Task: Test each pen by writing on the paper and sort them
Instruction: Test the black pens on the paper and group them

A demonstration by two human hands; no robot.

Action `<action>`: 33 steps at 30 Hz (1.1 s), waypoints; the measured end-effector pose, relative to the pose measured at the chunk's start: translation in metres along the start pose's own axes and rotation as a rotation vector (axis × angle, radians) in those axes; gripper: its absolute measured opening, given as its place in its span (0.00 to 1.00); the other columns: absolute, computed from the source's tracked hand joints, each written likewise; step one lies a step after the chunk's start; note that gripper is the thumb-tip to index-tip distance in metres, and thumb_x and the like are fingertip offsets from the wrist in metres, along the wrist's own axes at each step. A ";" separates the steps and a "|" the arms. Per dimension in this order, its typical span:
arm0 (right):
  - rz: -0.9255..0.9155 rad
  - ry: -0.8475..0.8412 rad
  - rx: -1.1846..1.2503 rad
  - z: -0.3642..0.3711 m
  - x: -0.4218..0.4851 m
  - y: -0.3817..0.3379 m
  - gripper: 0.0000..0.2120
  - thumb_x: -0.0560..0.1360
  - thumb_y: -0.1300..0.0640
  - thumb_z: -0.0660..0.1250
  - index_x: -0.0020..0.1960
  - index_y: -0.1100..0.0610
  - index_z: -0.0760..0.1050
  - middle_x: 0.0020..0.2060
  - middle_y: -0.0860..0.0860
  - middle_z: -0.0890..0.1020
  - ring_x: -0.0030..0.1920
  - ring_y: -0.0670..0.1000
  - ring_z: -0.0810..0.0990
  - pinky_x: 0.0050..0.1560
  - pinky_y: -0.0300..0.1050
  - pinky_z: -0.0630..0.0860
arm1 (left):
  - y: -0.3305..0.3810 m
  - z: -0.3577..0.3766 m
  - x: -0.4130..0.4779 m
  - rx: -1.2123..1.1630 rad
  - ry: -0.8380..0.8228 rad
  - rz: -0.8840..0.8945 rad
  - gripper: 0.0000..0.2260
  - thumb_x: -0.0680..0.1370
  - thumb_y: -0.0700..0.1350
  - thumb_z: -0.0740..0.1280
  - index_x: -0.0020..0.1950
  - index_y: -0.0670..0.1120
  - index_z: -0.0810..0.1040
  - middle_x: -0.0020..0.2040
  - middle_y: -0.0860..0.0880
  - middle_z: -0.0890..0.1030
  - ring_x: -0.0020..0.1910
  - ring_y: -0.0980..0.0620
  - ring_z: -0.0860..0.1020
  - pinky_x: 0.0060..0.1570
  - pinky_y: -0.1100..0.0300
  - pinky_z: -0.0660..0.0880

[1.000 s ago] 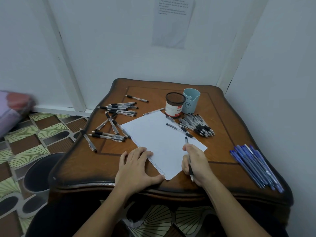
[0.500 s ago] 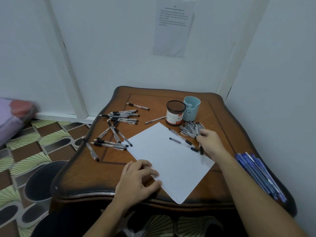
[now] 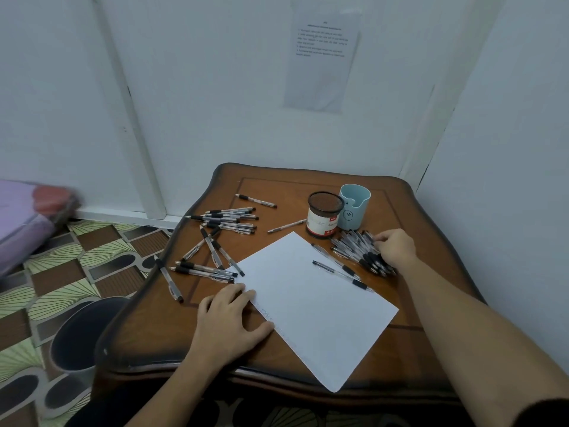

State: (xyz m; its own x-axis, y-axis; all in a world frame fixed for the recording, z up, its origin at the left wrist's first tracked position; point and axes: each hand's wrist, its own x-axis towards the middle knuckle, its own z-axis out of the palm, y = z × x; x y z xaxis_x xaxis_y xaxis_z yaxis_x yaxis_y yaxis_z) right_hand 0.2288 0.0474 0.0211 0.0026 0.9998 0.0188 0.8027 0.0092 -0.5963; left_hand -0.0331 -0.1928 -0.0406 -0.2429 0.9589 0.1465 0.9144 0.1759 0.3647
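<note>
The right hand [image 3: 395, 246] has moved from the paper's edge onto the heap of clear-barrelled, black-gripped pens [image 3: 358, 251]. Its fingertips curl down among them at the heap's far side. Whether they pinch a pen I cannot tell, as the knuckles cover the tips. The left hand [image 3: 228, 322] lies flat with its fingers spread, the thumb touching the near left edge of the white paper sheet [image 3: 311, 303].

The sheet sits slantwise on the brown wooden table [image 3: 147, 343], with faint marks, possibly writing, along its left edge. Two similar pens [image 3: 341, 274] lie across its far right corner. The right forearm hides the table's right side.
</note>
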 end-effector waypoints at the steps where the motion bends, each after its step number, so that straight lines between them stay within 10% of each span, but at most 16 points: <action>1: 0.007 0.000 -0.016 0.000 0.001 0.001 0.11 0.80 0.64 0.64 0.60 0.61 0.81 0.61 0.58 0.81 0.58 0.57 0.78 0.55 0.45 0.74 | -0.002 0.002 -0.001 -0.019 0.035 0.016 0.36 0.65 0.75 0.51 0.67 0.59 0.73 0.69 0.58 0.69 0.70 0.57 0.64 0.68 0.52 0.56; 10: -0.008 -0.129 -0.033 -0.002 0.005 0.012 0.15 0.83 0.61 0.58 0.66 0.59 0.77 0.69 0.57 0.75 0.63 0.57 0.75 0.59 0.47 0.72 | -0.019 0.001 0.002 -0.172 0.213 0.065 0.18 0.69 0.66 0.62 0.44 0.56 0.83 0.49 0.59 0.77 0.50 0.57 0.76 0.50 0.51 0.76; 20: 0.022 -0.057 -0.222 0.006 0.004 0.021 0.15 0.82 0.57 0.59 0.66 0.51 0.77 0.66 0.55 0.77 0.63 0.60 0.75 0.65 0.57 0.70 | -0.030 -0.004 -0.001 -0.162 0.147 0.016 0.30 0.67 0.70 0.59 0.56 0.52 0.84 0.56 0.56 0.78 0.56 0.56 0.76 0.58 0.53 0.72; 26: -0.340 0.212 -0.407 0.030 -0.025 -0.026 0.14 0.80 0.55 0.60 0.61 0.52 0.79 0.53 0.54 0.78 0.56 0.55 0.74 0.57 0.52 0.67 | -0.039 -0.002 -0.006 -0.234 0.110 0.043 0.25 0.69 0.68 0.59 0.55 0.56 0.83 0.54 0.61 0.74 0.54 0.58 0.74 0.56 0.53 0.74; 33: -0.559 -0.388 0.014 0.107 -0.088 -0.114 0.11 0.80 0.56 0.63 0.55 0.57 0.82 0.51 0.50 0.83 0.50 0.47 0.77 0.51 0.44 0.72 | -0.043 0.000 -0.009 -0.236 0.096 0.090 0.21 0.71 0.66 0.59 0.54 0.60 0.83 0.59 0.60 0.75 0.59 0.56 0.73 0.60 0.53 0.72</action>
State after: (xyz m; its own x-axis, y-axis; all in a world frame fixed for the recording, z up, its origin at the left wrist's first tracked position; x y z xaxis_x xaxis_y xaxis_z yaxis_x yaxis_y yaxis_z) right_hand 0.0735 -0.0394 0.0012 -0.6267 0.7783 0.0390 0.6135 0.5236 -0.5912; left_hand -0.0705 -0.2091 -0.0574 -0.2039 0.9407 0.2709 0.8357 0.0232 0.5487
